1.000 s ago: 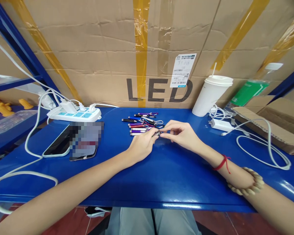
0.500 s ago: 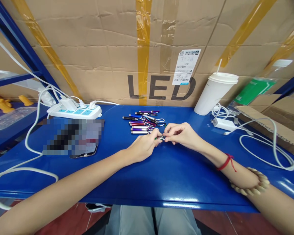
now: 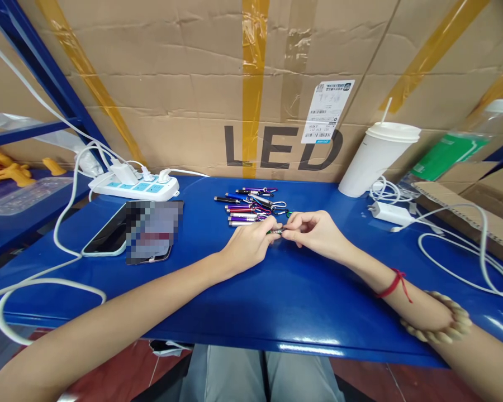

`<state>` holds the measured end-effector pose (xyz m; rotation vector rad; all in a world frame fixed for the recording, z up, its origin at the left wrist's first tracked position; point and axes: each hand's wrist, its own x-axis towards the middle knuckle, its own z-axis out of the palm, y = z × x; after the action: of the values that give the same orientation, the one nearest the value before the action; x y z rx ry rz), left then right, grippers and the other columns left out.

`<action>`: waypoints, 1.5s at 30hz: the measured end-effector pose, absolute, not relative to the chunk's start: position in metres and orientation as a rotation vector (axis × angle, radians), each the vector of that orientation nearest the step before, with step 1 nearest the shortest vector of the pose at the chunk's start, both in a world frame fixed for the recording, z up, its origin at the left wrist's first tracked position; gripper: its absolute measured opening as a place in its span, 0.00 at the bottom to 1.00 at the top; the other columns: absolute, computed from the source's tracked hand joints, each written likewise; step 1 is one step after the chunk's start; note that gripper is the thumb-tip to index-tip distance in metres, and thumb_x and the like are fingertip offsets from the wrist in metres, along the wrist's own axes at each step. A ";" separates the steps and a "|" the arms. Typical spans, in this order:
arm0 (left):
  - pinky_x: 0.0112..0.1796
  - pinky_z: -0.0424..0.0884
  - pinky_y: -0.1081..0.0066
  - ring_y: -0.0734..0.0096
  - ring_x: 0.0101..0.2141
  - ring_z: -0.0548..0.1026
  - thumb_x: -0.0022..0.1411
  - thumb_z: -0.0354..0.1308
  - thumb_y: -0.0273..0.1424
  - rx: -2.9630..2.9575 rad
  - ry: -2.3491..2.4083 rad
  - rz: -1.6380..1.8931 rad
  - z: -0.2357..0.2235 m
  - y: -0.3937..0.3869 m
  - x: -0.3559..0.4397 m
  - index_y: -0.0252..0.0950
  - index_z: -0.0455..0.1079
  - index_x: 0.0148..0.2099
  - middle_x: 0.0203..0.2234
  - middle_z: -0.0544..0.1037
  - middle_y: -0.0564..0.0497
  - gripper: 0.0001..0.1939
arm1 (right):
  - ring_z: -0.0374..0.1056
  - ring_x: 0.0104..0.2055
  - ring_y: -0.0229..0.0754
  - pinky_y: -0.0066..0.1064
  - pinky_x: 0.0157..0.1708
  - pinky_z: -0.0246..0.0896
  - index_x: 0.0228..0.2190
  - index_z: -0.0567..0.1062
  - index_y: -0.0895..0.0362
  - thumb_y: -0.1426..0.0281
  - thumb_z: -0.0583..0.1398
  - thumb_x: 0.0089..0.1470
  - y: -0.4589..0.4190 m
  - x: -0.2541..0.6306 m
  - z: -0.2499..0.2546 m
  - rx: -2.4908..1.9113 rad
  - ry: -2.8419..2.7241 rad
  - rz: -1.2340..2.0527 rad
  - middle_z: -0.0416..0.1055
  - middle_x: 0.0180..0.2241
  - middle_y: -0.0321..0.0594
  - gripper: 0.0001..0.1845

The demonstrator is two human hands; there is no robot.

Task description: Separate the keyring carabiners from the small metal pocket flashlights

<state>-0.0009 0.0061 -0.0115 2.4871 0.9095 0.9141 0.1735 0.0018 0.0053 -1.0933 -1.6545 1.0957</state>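
Note:
My left hand (image 3: 245, 245) is closed around a small green and silver penlight (image 3: 275, 231), whose end pokes out past the fingertips toward the right. Thumb and fingers of my right hand (image 3: 318, 231) are pinched together at that end; whatever they hold is too small to make out. Just behind my hands, several slim metal penlights (image 3: 240, 209) in black, blue, red, purple and silver lie side by side, with cord loops and small clips at their right ends. My left knuckles hide part of the nearest ones.
On the left of the blue table (image 3: 251, 301) lie two phones (image 3: 109, 231), a power strip (image 3: 151, 188) and loose white cables. To the right stand a white cup (image 3: 375, 159) with a straw, a charger (image 3: 392, 213) and a green-labelled bottle (image 3: 450, 153). A large carton (image 3: 184, 84) closes off the back.
The view has shifted slightly, so everything sits a little further right. The penlight's round end, facing the camera before, is now turned more sideways. Both hands keep their grip.

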 end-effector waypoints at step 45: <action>0.41 0.66 0.71 0.70 0.42 0.72 0.63 0.44 0.31 2.506 1.092 0.854 -0.008 0.005 0.006 0.40 0.61 0.48 0.41 0.74 0.52 0.12 | 0.65 0.24 0.35 0.25 0.24 0.59 0.28 0.73 0.58 0.66 0.63 0.40 0.007 0.178 -0.002 -1.222 -2.138 0.679 0.71 0.26 0.37 0.11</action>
<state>0.0056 0.0052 -0.0077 2.5057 1.0922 0.8542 0.1779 0.0067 -0.0022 -1.2221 -2.1385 0.6793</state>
